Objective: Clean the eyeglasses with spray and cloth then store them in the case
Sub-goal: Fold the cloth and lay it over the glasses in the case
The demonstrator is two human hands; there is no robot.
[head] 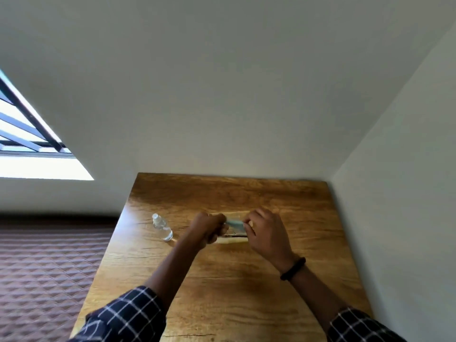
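Wooden table (222, 280) set in a white-walled corner. Left hand (209, 228) and right hand (265, 234), fingers curled, each pinch one end of a pale blue cloth (234, 222) at mid-table. A clear spray bottle (162, 227) stands just left of them. The dark item (234, 235) beneath the cloth is too blurred to identify.

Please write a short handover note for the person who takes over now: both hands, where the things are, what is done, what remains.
Left hand: fingers curled, gripping one end of the cloth.
Right hand: pinches the other end.
A dark object shows below the cloth, between the hands; too blurred to say glasses or case.
Spray bottle stands on the table, left of the hands, untouched.
Done: cannot be judged.
Left: probably finish wiping, then store the glasses in the case.
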